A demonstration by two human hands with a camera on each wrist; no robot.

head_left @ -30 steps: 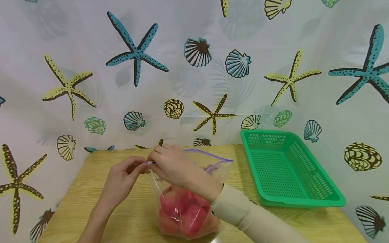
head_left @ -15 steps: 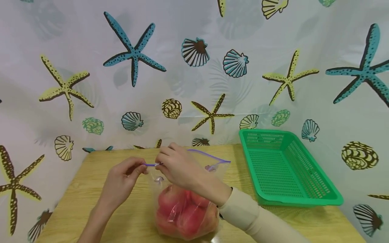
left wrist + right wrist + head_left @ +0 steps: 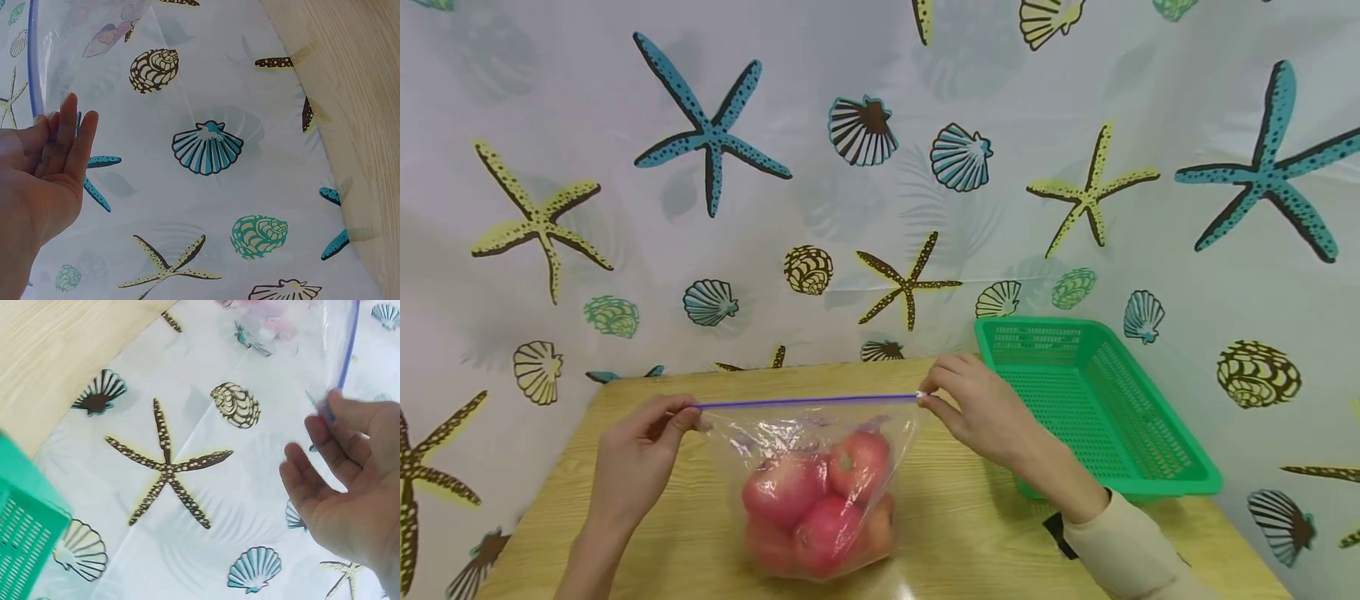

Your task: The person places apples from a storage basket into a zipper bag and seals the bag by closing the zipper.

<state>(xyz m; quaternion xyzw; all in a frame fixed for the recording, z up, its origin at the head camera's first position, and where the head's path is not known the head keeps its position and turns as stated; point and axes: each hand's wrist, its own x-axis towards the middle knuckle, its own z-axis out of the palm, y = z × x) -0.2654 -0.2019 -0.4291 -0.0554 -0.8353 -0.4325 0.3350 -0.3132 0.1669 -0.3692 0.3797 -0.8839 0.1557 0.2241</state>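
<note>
A clear zip bag (image 3: 767, 433) with a purple zip strip (image 3: 805, 401) stands on the wooden table, filled with several red apples (image 3: 786, 492). The strip runs straight and taut across the top. My left hand (image 3: 634, 462) pinches its left end between thumb and forefinger; the left wrist view shows that hand (image 3: 44, 175) with its other fingers loosely bent. At the opposite end, my right hand (image 3: 988, 417) pinches the bag's corner at the small white slider (image 3: 921, 396). In the right wrist view the strip meets the thumb and forefinger of the right hand (image 3: 356, 481).
A green plastic basket (image 3: 1172, 483) stands at the table's right, just behind my right forearm. Behind the table (image 3: 677, 533) hangs a white sheet (image 3: 820, 350) printed with starfish and shells. A dark strap (image 3: 1060, 535) shows at my right wrist.
My right hand has slid the slider along the strip from the left end to the right end. The gaping bag mouth has drawn into one straight line. The left hand has shifted left.
</note>
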